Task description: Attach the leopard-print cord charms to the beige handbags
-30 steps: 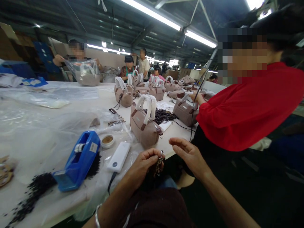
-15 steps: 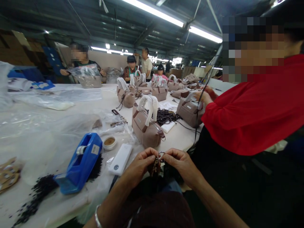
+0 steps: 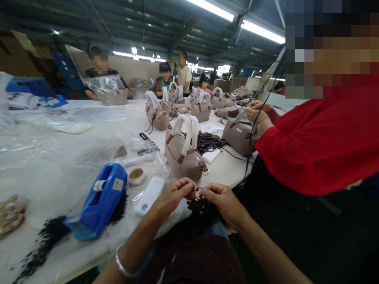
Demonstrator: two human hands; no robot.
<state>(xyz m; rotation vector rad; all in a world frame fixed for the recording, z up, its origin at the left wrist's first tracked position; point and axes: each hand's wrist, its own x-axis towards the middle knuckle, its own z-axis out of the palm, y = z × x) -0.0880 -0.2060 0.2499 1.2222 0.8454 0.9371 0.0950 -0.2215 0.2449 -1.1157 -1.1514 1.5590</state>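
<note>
Between my two hands is a silver metal ring (image 3: 197,187), pinched from both sides at the table's near edge. My left hand (image 3: 175,196) grips its left side with thumb and forefinger, and my right hand (image 3: 222,200) grips the right side the same way. A dark brown charm-like piece (image 3: 199,207) hangs under the ring; its exact shape is blurred. Just beyond my fingers stands a taupe handbag (image 3: 184,159) with white-wrapped handles. A white rectangular device (image 3: 150,196) lies left of my left hand.
To the left are a blue tape dispenser (image 3: 99,203), black scraps (image 3: 44,240), a small round tub (image 3: 136,176) and plastic sheets (image 3: 59,157). Dark cords (image 3: 207,142) lie behind the near bag. A co-worker's red sleeve (image 3: 319,146) is close on the right, beside another handbag (image 3: 239,136).
The ring now shows more fully between my fingertips, and the dark piece hangs lower beneath it. My view has shifted slightly. Across the table, a co-worker's bag in plastic has moved a little.
</note>
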